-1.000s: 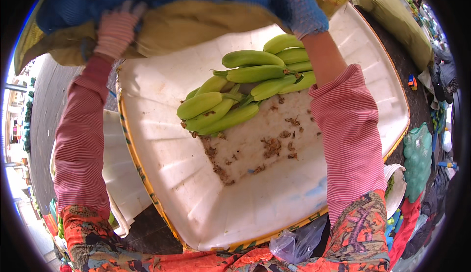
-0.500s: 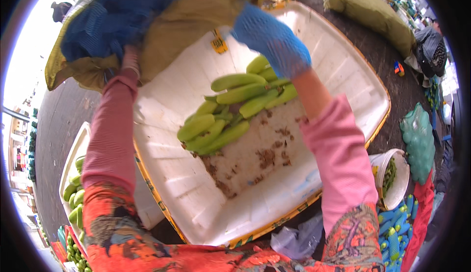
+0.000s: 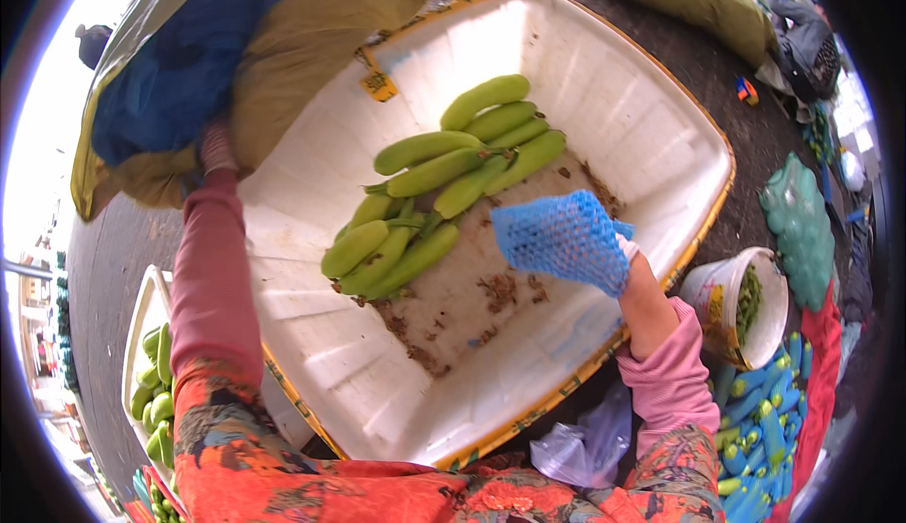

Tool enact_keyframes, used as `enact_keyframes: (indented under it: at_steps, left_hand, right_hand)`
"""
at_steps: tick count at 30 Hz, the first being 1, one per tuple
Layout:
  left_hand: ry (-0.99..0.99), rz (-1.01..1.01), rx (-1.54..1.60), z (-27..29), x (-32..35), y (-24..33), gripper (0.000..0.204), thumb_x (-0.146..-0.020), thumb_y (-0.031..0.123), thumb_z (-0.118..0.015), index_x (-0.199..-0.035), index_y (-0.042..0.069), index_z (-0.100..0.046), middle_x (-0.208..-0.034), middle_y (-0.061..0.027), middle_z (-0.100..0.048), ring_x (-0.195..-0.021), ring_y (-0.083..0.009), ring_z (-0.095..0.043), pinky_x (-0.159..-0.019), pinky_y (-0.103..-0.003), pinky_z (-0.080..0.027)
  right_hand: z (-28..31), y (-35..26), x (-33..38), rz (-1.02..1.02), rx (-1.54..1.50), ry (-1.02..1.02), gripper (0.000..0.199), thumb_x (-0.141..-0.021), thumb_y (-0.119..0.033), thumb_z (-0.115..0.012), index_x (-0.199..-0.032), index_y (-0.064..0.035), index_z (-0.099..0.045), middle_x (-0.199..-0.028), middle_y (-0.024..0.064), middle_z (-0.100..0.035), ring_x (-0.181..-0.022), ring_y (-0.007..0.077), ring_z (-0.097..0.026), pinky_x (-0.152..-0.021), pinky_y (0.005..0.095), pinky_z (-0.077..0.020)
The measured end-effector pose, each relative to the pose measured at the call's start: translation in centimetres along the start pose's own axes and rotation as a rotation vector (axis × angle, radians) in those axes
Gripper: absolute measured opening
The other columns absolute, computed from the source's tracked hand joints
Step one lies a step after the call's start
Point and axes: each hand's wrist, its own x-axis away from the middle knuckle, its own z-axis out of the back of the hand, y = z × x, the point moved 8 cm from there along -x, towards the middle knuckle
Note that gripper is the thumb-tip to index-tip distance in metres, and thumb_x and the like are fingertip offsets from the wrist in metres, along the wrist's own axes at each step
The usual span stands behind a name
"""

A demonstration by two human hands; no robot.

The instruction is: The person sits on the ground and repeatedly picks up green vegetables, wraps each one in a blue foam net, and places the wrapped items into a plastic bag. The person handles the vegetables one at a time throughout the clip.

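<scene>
My left hand [image 3: 218, 148] is at the rim of a big tan sack [image 3: 293, 79] with blue material [image 3: 179, 89] inside. It seems to hold the rim; its fingers are partly hidden by the folds. A blue foam mesh sleeve [image 3: 557, 238] covers my right hand, hiding the fingers, over the right part of a large white foam box [image 3: 330, 362] edged with yellow tape. Several long, light green squash [image 3: 434, 172] lie in the box, left of and beyond that hand, apart from it. Brown dry scraps [image 3: 510, 292] are scattered on the box floor.
At right stands a white bucket [image 3: 713, 292] with green bits inside. Near it are several squash in blue netting [image 3: 769, 429] and a green net bag [image 3: 797, 230]. Another box of squash [image 3: 142, 306] sits at left. A clear plastic bag [image 3: 576, 452] lies at the front.
My right hand has come away from the sack, back toward me and over the box's right side. My left hand and the sack have shifted slightly left and down in the picture.
</scene>
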Motion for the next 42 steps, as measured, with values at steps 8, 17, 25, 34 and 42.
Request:
enact_keyframes:
  at_steps: [8,17,25,34,42]
  left_hand:
    - [0.345,-0.293,-0.380,-2.8,4.0,-0.4,0.027,-0.089,0.007,-0.042,-0.079,0.001,-0.066,-0.071,-0.0157,-0.066,-0.062,-0.0254,-0.066,-0.056,-0.039,-0.055]
    - [0.494,0.114,-1.024,-2.8,6.0,0.7,0.030,-0.085,0.001,-0.040,-0.065,0.004,-0.062,-0.058,-0.0114,-0.062,-0.052,-0.0246,-0.061,-0.049,-0.035,-0.054]
    - [0.153,-0.079,-0.264,2.6,8.4,1.3,0.022,-0.089,0.011,-0.045,-0.090,0.006,-0.066,-0.094,-0.0105,-0.063,-0.099,-0.0283,-0.052,-0.077,-0.040,-0.046]
    - [0.439,-0.214,0.828,31.5,19.3,5.6,0.045,-0.085,0.044,-0.066,-0.109,0.006,-0.065,-0.097,-0.0146,-0.068,-0.088,-0.0320,-0.065,-0.083,-0.039,-0.050]
    - [-0.023,-0.647,1.896,48.8,30.5,17.7,0.026,-0.094,0.026,-0.058,-0.091,0.002,-0.067,-0.070,-0.0148,-0.064,-0.065,-0.0287,-0.064,-0.063,-0.033,-0.050]
  right_hand:
    - [-2.9,1.0,-8.8,0.196,0.160,-0.188,0.033,-0.083,-0.017,-0.063,-0.114,-0.0092,-0.065,-0.111,0.0087,-0.067,-0.105,0.0270,-0.064,-0.085,0.0403,-0.0519]
    - [-23.8,-3.5,-14.8,0.277,0.454,-0.324,0.025,-0.082,-0.020,-0.063,-0.104,-0.0115,-0.071,-0.100,0.0088,-0.070,-0.096,0.0269,-0.067,-0.076,0.0413,-0.0527]
    - [-12.5,-4.2,-16.2,0.021,0.195,-0.310,0.016,-0.079,-0.024,-0.061,-0.074,-0.0141,-0.072,-0.085,0.0097,-0.071,-0.083,0.0281,-0.069,-0.065,0.0388,-0.0534]
    - [14.4,-4.3,-2.8,-0.014,0.508,0.559,0.041,-0.069,-0.024,-0.081,-0.103,-0.0098,-0.064,-0.097,0.0106,-0.062,-0.098,0.0295,-0.059,-0.088,0.0407,-0.0480]
    - [17.5,-12.3,15.7,-0.477,0.379,0.715,0.071,-0.069,-0.034,-0.084,-0.122,0.0013,-0.052,-0.120,0.0219,-0.055,-0.114,0.0383,-0.053,-0.104,0.0453,-0.0398]
